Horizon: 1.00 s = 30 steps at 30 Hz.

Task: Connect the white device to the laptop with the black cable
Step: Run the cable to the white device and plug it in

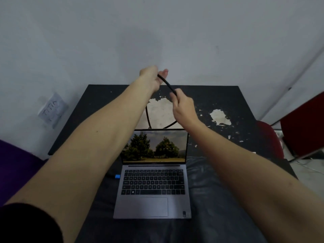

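Observation:
An open grey laptop (152, 195) sits on the black table (219, 100) in front of me, its screen showing trees. Both my arms reach past its lid. My left hand (152, 78) and my right hand (182, 106) each grip the black cable (166, 83), which is stretched straight between them above the far part of the table. More of the cable (148, 118) loops down behind the laptop screen. A blue plug (117, 176) sits at the laptop's left side. No white device is visible.
The tabletop has peeled pale patches (220, 116). A grey wall rises behind, with a wall socket (52, 109) at the left. A red chair (270, 137) and a red panel (305, 123) stand at the right, a purple object (15, 165) at the left.

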Motion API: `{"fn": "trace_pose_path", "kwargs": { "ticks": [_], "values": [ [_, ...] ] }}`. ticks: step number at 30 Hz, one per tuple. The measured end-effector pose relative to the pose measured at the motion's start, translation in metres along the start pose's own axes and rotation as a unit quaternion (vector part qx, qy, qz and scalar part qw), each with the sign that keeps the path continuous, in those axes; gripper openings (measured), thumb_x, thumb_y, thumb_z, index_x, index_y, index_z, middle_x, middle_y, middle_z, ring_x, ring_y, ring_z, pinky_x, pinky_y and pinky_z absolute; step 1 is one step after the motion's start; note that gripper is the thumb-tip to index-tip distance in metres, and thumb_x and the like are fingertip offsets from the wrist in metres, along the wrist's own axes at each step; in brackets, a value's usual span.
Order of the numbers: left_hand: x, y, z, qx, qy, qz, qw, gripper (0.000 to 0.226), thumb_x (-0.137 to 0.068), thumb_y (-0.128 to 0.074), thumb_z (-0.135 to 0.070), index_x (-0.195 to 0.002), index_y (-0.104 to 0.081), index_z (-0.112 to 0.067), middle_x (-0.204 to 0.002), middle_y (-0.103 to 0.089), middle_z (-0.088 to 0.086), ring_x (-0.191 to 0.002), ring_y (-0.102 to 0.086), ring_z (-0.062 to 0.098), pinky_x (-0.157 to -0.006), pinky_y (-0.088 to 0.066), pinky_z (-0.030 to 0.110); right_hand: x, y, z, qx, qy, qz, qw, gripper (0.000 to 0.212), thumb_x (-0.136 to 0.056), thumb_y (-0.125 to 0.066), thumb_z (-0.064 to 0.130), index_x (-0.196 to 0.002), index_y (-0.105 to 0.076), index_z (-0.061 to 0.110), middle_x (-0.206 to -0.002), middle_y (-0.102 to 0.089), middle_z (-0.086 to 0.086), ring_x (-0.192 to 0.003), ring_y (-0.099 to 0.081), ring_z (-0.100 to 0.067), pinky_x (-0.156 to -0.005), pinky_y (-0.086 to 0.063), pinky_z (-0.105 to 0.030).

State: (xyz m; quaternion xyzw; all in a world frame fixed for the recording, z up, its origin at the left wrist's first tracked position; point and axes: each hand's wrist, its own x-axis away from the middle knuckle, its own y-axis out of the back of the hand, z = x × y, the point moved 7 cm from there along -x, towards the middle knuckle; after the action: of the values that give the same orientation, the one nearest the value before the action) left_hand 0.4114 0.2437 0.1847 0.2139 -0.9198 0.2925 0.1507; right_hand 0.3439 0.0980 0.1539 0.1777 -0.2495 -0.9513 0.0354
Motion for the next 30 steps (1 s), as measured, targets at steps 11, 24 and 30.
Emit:
{"fn": "trace_pose_path", "kwargs": {
  "ticks": [11, 24, 30],
  "values": [
    [0.046, -0.021, 0.040, -0.345, -0.136, 0.155, 0.916, 0.034, -0.101, -0.036, -0.015, -0.107, -0.064, -0.034, -0.089, -0.060, -0.004, -0.062, -0.051, 0.008, -0.054, -0.037, 0.023, 0.028, 0.034, -0.051, -0.204, -0.224, 0.133, 0.944, 0.066, -0.103, -0.024, 0.058, -0.143, -0.047, 0.011, -0.129, -0.065, -0.007, -0.116, -0.060, -0.019, -0.099, -0.044, -0.040],
    [0.108, -0.011, 0.107, -0.561, -0.254, 0.257, 0.745, 0.025, -0.103, -0.039, -0.007, -0.108, -0.061, -0.014, -0.094, -0.064, 0.000, -0.092, -0.060, 0.008, -0.081, -0.042, 0.015, 0.018, 0.126, -0.062, -0.656, -0.334, -0.122, 0.665, 0.034, -0.107, -0.035, 0.034, -0.093, -0.049, 0.007, -0.084, -0.057, -0.011, -0.075, -0.063, -0.026, -0.079, -0.054, -0.049],
    [0.113, 0.002, 0.117, -0.710, -0.328, 0.138, 0.608, 0.017, -0.099, -0.053, -0.015, -0.099, -0.068, -0.022, -0.102, -0.046, 0.002, -0.097, -0.044, 0.024, -0.081, -0.039, 0.035, 0.050, 0.166, -0.093, -0.613, -0.367, -0.209, 0.667, 0.032, -0.109, -0.031, 0.031, -0.092, -0.048, 0.009, -0.062, -0.041, -0.003, -0.045, -0.032, -0.016, -0.053, -0.046, -0.028]
  ]
}}
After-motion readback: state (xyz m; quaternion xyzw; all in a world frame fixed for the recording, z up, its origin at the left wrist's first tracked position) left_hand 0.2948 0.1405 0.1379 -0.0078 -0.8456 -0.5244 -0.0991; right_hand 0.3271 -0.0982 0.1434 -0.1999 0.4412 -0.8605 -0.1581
